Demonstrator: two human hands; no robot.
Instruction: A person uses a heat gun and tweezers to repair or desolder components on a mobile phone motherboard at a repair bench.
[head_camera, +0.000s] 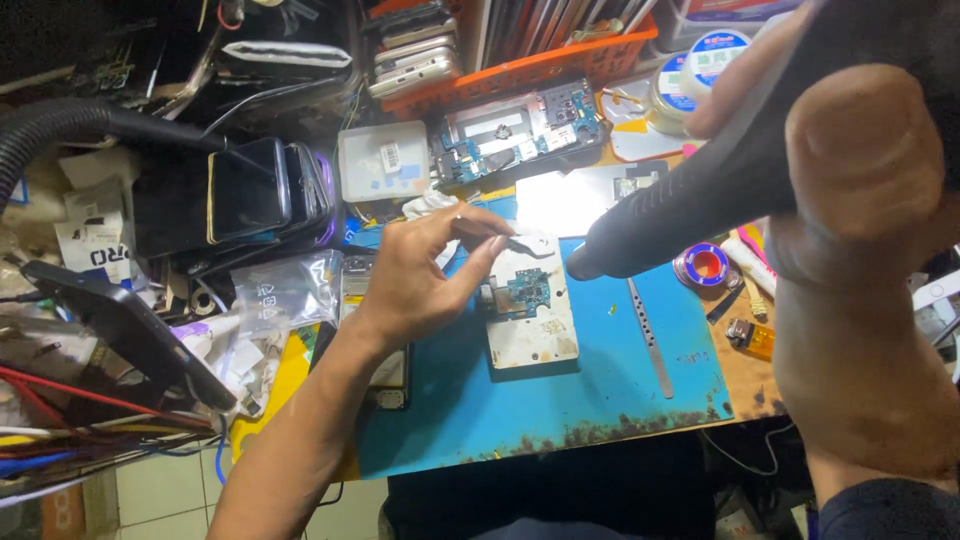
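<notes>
An opened white phone body (533, 330) with a blue-green circuit board (524, 292) lies on a blue work mat (560, 400). My left hand (415, 275) pinches black tweezers (505, 238), their tips above the top of the phone body. My right hand (860, 180), close to the camera, grips a black hot-air tool (690, 205). Its nozzle (582, 264) points down-left and hangs just right of the phone's upper edge.
A metal spudger (650, 335) lies right of the phone. A solder wire spool (703, 265), a dismantled phone frame (520, 135), a stack of phones (265, 190), an orange basket (520, 65) and a black hose (70, 125) crowd the bench. Tangled wires (70, 420) sit at left.
</notes>
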